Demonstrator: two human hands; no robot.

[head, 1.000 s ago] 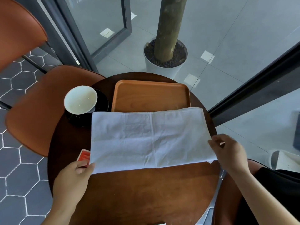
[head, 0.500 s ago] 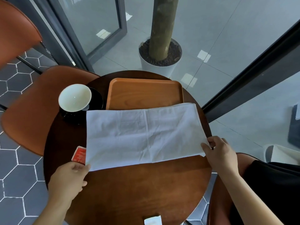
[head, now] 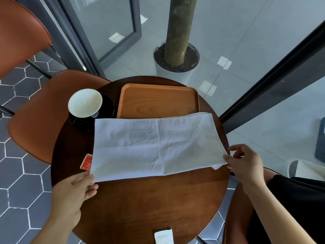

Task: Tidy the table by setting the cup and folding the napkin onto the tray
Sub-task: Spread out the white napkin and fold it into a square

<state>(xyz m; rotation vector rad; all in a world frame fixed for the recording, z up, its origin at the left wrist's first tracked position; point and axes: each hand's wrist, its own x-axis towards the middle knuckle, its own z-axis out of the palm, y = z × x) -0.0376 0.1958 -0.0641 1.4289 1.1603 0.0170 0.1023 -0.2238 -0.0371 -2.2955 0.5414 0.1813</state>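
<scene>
A white napkin point(head: 154, 145) lies spread across the round wooden table point(head: 140, 205), its far edge overlapping the near rim of the orange tray point(head: 158, 101). A white cup point(head: 85, 103) stands on a black saucer point(head: 107, 106) left of the tray. My left hand point(head: 73, 192) pinches the napkin's near left corner. My right hand point(head: 246, 162) pinches the near right corner, which is lifted and slightly folded at the table's edge.
A small red card point(head: 86, 161) lies partly under the napkin's left edge. A white slip point(head: 163, 235) sits at the table's near edge. An orange chair point(head: 40, 117) stands left, and a potted tree trunk point(head: 177, 55) behind the table.
The right hand has lifted the napkin's near right corner slightly. The left hand keeps its hold on the left corner. The napkin stays spread out.
</scene>
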